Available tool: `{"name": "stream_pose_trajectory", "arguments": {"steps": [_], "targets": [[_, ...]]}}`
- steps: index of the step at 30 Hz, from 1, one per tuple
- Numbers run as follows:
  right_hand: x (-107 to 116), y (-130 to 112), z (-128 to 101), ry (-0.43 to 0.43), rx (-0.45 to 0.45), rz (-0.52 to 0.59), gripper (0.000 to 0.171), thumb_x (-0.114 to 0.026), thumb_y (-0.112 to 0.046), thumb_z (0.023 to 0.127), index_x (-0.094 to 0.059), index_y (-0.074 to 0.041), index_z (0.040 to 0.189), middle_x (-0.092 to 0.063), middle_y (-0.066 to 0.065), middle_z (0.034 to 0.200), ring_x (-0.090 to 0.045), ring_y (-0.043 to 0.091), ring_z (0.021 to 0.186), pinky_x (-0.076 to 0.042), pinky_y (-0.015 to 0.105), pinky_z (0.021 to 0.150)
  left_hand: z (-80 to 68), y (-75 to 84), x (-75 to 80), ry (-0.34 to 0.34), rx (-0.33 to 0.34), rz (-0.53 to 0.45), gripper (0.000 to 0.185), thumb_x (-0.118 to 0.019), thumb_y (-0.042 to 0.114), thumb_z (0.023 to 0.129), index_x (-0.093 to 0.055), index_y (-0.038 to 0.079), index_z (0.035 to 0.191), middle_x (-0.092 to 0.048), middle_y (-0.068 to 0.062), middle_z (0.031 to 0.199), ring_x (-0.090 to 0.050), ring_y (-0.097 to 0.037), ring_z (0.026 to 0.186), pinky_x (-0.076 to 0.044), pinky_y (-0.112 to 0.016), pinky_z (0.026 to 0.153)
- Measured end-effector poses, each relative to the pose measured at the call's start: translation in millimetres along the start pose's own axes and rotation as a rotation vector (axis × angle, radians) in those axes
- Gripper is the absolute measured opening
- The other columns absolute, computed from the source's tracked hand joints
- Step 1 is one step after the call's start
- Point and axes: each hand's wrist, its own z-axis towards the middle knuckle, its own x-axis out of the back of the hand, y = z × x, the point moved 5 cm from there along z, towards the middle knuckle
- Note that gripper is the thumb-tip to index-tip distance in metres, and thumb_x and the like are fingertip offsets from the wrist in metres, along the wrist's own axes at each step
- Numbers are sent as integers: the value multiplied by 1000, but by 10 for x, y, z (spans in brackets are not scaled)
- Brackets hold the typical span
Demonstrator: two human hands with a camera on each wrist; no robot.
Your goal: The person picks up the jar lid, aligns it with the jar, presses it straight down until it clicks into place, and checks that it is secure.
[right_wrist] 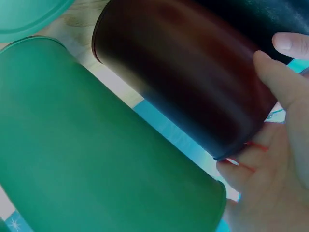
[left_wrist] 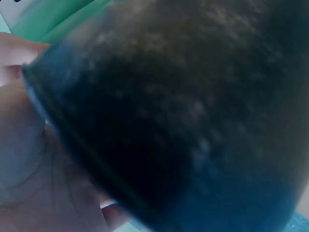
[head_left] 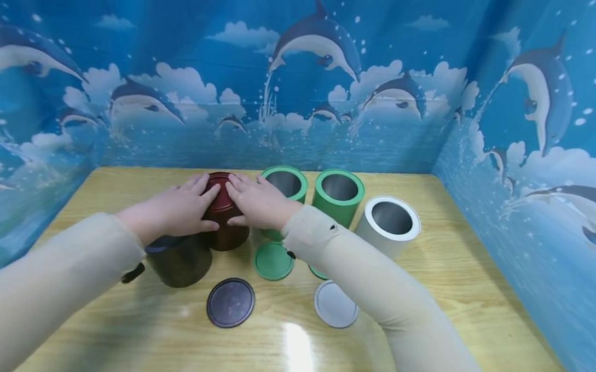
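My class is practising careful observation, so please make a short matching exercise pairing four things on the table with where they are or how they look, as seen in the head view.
Things
1. dark red can
2. white can
3. black lid
4. black can

Places and states
A. flat on the table, leftmost loose lid
B. leftmost can
C. touched by left hand and right hand
D. open, rightmost can

Pairs: 1-C, 2-D, 3-A, 4-B
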Motion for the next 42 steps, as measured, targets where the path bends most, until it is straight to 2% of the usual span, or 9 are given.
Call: {"name": "stream_pose_trajectory", "arguments": {"steps": [4,10,18,23,30,35,42], "targets": [[-27,2,12,-25,10,6,78,-44,-54,93,-15,-9,150,-8,10,155,-5,21,142,-15,43,112,45,62,19,9,-21,8,81,-60,39,90,-23,-8,144,-13,-36,146,-14,-49,133,-24,-63,101],[-16,2,3,1,12,-10,70,-36,-50,97,-18,-7,149,-14,10,154,-9,21,141,-16,41,112,74,126,79,41,-56,21,70,-60,29,92,-30,-14,139,-20,-40,141,-22,-51,130,-27,-59,101],[-13,-44,37,8,11,-68,69,-34,-51,97,-22,-7,149,-17,11,154,-13,23,141,-19,38,112,116,127,128,51,-68,60,63,-66,28,87,-43,-12,131,-35,-39,134,-38,-50,122,-34,-58,98],[-50,-64,43,-4,6,-69,69,-33,-51,97,-19,-7,149,-15,10,154,-11,23,141,-17,38,112,95,119,98,49,-71,60,66,-65,29,88,-41,-12,133,-33,-39,135,-36,-51,123,-33,-59,98],[-70,-64,17,33,4,-100,67,-32,-52,97,-22,-10,149,-19,10,153,-14,23,141,-20,42,111,12,81,-7,59,-18,43,66,-56,30,94,-31,-7,142,-22,-38,142,-24,-49,130,-24,-64,100],[-55,-87,-30,64,4,-131,62,-31,-49,99,-28,-12,148,-26,12,151,-22,26,139,-23,43,110,-42,82,-36,74,-3,60,59,-51,28,96,-32,-4,143,-22,-39,141,-24,-50,130,-25,-63,101],[-49,-98,-39,67,1,-73,55,-30,-42,101,-27,-16,148,-26,13,151,-23,26,138,-25,41,109,-71,93,-45,68,-14,50,54,-46,25,99,-29,-2,144,-21,-41,140,-24,-52,128,-27,-62,99]]}}
